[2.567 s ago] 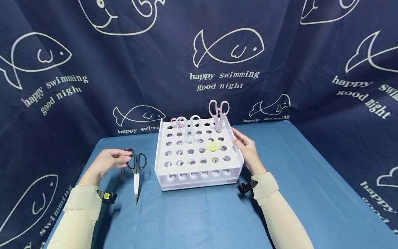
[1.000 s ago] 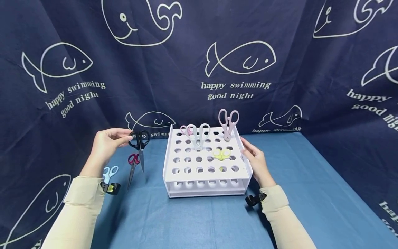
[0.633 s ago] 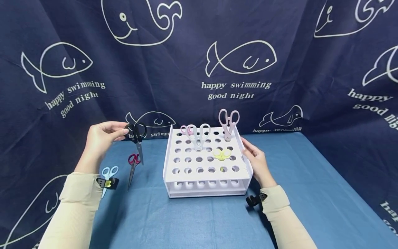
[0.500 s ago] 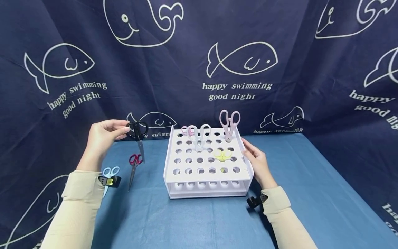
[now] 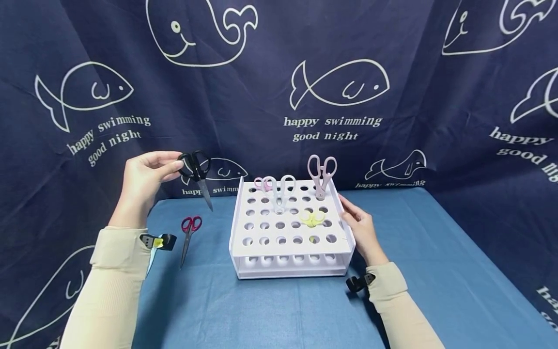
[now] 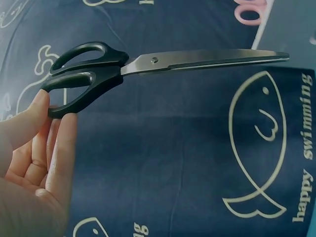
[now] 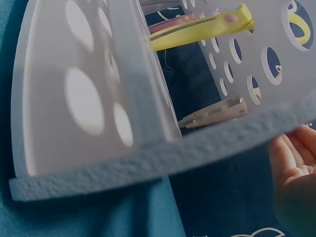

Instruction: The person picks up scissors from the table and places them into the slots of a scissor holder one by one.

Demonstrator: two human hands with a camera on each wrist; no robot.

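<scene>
My left hand [image 5: 144, 182] pinches a pair of black-handled scissors [image 5: 197, 167] by one handle loop, held above the table at the rack's left. The left wrist view shows thumb and fingertips on the loop, with the blades together. My right hand [image 5: 359, 225] rests against the right side of a white rack with rows of holes [image 5: 272, 249], its fingers fairly straight along the side panel. In the rack stand pink scissors [image 5: 263, 183], pale blue-grey scissors [image 5: 279, 194], mauve scissors [image 5: 321, 177] and yellow scissors [image 5: 312, 218].
Red-handled scissors [image 5: 190, 224] lie on the blue table [image 5: 287, 310] left of the rack. Light blue scissors [image 5: 152, 257] lie mostly hidden behind the left wrist camera [image 5: 163, 241]. A dark blue curtain with fish drawings [image 5: 248, 97] hangs behind.
The left hand has lifted the black scissors from the table beside the red-handled pair, and they now hang higher, blades tilted toward the rack. The right hand stays at the rack's side.
</scene>
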